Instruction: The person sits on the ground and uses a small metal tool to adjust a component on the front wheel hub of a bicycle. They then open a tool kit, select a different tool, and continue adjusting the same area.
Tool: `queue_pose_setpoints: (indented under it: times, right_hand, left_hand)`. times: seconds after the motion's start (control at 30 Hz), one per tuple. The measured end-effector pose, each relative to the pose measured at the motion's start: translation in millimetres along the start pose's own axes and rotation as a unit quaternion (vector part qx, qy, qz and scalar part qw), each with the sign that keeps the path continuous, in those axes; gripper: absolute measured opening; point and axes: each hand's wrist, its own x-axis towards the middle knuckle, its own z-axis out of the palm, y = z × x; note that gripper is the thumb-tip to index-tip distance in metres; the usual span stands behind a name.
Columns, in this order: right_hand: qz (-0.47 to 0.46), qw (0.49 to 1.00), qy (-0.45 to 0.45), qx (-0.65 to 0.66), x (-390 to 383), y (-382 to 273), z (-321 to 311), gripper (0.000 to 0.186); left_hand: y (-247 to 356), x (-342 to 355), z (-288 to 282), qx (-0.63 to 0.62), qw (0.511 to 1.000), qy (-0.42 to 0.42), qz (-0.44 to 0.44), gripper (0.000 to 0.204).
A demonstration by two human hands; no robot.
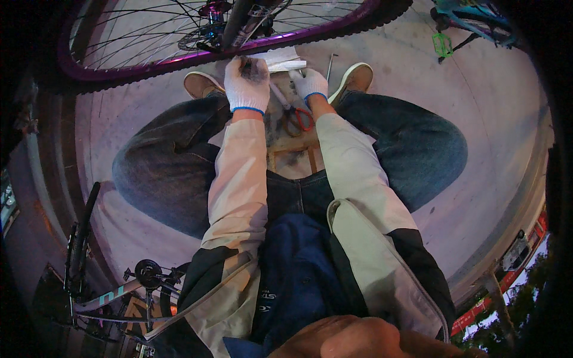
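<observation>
My left hand (246, 83), in a white knit glove with dark smudges, is closed just below the purple-rimmed bicycle wheel (173, 61). What its curled fingers hold, if anything, is hidden. To the right, my right hand (309, 83) wears a matching glove with a blue cuff. Its fingers are drawn together beside a crumpled white sheet, paper or cloth (283, 59), and whatever they pinch is too small to name. Between my forearms lie scissors (304, 120) with red-orange handles, blades pointing away from me.
An L-shaped metal key (330, 67) rests on the floor by my right shoe (357, 80). Brown cardboard (292, 156) lies between my legs. A blue bicycle with a green pedal (441, 45) stands at the far right, another bicycle (119, 295) at the near left.
</observation>
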Motion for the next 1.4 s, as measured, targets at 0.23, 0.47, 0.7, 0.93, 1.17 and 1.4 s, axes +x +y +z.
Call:
queue_pose_setpoints:
  times: [0.23,0.47,0.7,0.93,1.17,1.4]
  right_hand:
    - [0.023,0.995,0.095,0.014,-11,-4,6,0.055]
    - [-0.123,0.966,0.178,0.144,-7,-52,-41,0.044]
    - [-0.088,0.683,0.114,0.716,-15,-76,-64,0.018]
    - [-0.082,0.686,0.063,0.720,-16,-85,-54,0.015]
    - [-0.090,0.683,0.055,0.723,-15,-87,-49,0.013]
    - [-0.076,0.654,0.036,0.752,-9,-83,-45,0.014]
  left_hand:
    - [-5,16,3,0.021,0.997,-0.062,0.037,0.014]
    - [-3,7,18,0.096,0.981,-0.150,0.078,0.022]
    - [0,0,24,0.161,0.974,-0.113,0.110,0.025]
    - [0,1,25,0.169,0.975,-0.105,0.098,0.029]
    - [0,0,25,0.168,0.974,-0.112,0.104,0.027]
    - [-2,2,24,0.159,0.978,-0.104,0.090,0.028]
